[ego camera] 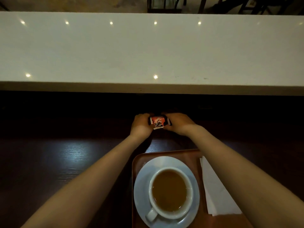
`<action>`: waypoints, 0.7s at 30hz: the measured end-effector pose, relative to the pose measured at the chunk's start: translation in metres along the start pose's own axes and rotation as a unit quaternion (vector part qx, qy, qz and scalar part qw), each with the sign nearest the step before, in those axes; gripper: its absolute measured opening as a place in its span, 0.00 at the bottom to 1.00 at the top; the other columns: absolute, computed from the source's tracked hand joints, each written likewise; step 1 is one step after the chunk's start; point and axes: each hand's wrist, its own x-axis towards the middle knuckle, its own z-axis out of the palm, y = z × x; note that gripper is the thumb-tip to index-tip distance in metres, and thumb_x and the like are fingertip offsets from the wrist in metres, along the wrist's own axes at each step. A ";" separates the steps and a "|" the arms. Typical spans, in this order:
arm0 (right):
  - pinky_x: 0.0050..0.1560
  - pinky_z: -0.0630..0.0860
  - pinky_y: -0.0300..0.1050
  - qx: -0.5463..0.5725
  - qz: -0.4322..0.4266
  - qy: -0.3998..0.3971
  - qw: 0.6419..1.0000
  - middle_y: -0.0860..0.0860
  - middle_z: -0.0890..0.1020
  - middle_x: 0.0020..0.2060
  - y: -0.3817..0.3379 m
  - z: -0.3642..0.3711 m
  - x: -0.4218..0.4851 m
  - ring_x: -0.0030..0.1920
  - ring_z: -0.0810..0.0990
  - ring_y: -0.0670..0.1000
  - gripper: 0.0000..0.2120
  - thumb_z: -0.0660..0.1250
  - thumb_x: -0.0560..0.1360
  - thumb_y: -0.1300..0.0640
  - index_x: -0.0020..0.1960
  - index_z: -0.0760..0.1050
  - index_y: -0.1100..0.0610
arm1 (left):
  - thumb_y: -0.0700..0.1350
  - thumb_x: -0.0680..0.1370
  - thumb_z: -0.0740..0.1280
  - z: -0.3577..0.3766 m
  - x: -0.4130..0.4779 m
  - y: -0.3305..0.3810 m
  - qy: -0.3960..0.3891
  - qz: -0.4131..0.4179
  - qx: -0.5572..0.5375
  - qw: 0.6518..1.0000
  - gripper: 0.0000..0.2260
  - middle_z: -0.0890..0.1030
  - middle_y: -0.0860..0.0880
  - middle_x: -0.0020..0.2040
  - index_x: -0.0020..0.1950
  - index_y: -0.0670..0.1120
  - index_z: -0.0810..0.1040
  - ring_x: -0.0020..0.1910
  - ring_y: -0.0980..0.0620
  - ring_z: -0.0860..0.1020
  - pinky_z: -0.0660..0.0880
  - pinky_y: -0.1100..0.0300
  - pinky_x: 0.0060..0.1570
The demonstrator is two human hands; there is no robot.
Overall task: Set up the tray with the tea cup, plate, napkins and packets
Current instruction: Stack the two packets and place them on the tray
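Both arms stretched out over a dark wood table [69, 162], landmark here being the brown tray [167, 153] down at the near edge. Left hand [141, 125] and right hand [178, 123] well beyond the tray's far rim, close together, each gripping one end of a small red-orange packet [158, 122] with some printed picture on it. Fingers curled round the ends, packet pinched between the two hands. Can't tell what the print says, too small and dim. Can't tell either whether the packet rests on the wood or hangs just above it.

On the tray: white plate [141, 191] sitting toward the tray's left side, white tea cup [170, 191] standing upright in the middle of that plate, full of brown tea, handle pointing to the near left. Just right of the plate, still on the tray, a stack of white napkins [215, 191], lying flat, partly hidden under the right forearm. So cup, plate and napkins on the tray, packet off it, past the far rim.

Further out beyond the tray and the hands, a raised white counter [148, 46] running the full width, dotted with little reflections of ceiling lights. Deep shadow under its front lip, right behind the hands.
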 end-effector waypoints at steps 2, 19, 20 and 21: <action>0.60 0.71 0.51 0.006 -0.007 -0.001 1.000 0.55 0.75 0.63 0.000 0.000 0.000 0.62 0.73 0.58 0.23 0.67 0.71 0.52 0.66 0.68 0.50 | 0.40 0.73 0.69 0.002 0.000 -0.001 -0.001 -0.004 0.011 1.000 0.18 0.76 0.39 0.60 0.62 0.43 0.74 0.60 0.42 0.74 0.72 0.52 0.60; 0.61 0.63 0.37 0.079 -0.092 0.135 0.983 0.55 0.68 0.65 0.019 -0.025 -0.072 0.64 0.69 0.52 0.30 0.70 0.70 0.57 0.69 0.63 0.54 | 0.30 0.72 0.66 -0.019 -0.040 0.058 -0.019 0.038 -0.204 0.978 0.15 0.78 0.47 0.37 0.57 0.40 0.77 0.35 0.53 0.76 0.74 0.72 0.36; 0.61 0.63 0.36 0.075 -0.101 0.144 0.982 0.55 0.68 0.65 0.021 -0.032 -0.080 0.64 0.69 0.51 0.30 0.70 0.70 0.57 0.69 0.63 0.54 | 0.31 0.72 0.66 -0.022 -0.047 0.067 -0.024 0.052 -0.210 0.976 0.15 0.79 0.47 0.38 0.57 0.41 0.77 0.37 0.53 0.77 0.75 0.71 0.37; 0.61 0.63 0.36 0.072 -0.108 0.153 0.980 0.54 0.68 0.65 0.022 -0.038 -0.090 0.64 0.69 0.50 0.31 0.70 0.70 0.57 0.69 0.63 0.54 | 0.31 0.72 0.66 -0.024 -0.055 0.075 -0.027 0.065 -0.215 0.974 0.15 0.80 0.46 0.41 0.58 0.41 0.77 0.39 0.52 0.78 0.76 0.70 0.39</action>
